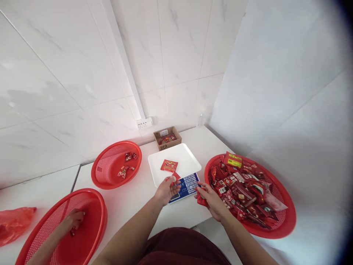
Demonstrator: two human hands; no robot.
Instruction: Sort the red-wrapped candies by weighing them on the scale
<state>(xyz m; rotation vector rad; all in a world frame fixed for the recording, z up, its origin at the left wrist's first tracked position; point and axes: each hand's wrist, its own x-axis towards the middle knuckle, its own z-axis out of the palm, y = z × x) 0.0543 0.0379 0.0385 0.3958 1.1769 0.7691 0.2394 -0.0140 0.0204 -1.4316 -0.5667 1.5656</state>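
One packet (202,199) apiece pinched in curled hands (167,190) by the scale (190,183); right of it, a red basket (292,218) heaped with wrapped snacks (242,193).

The head camera looks forward and down from above the wearer's maroon shirt (184,248), with the bench (124,206) near below. Tiled walls (82,70) beyond fill the upper half.

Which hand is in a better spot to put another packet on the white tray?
Probably the left hand. It holds a red packet right at the tray. The right hand holds another packet, but farther off, beside the number buttons.
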